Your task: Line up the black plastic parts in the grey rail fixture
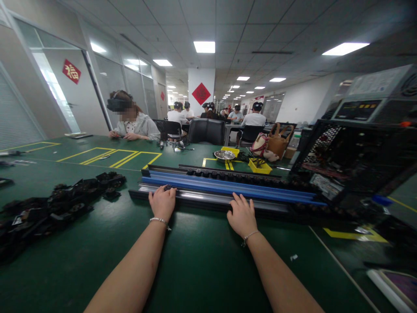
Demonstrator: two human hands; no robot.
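Note:
A long black rail with a shiny metallic channel (202, 196) lies across the table in front of me. At its left part, my left hand (163, 203) has its fingers curled round a small black part (167, 188), which sits at the channel; its exact kind is hidden by the fingers. My right hand (243, 214) rests on the near edge of the same rail, fingers apart and holding nothing. Directly behind runs a blue rail (228, 186), parallel to the first. Beyond that is another black rail holding a row of small black pieces (221, 174).
Black parts (65, 202) are heaped on the left of the green table (195, 269). An open computer case (358, 161) stands at the right. Farther back are a metal bowl (224, 155) and yellow trays (259, 166). A person (138, 124) sits across the table at left.

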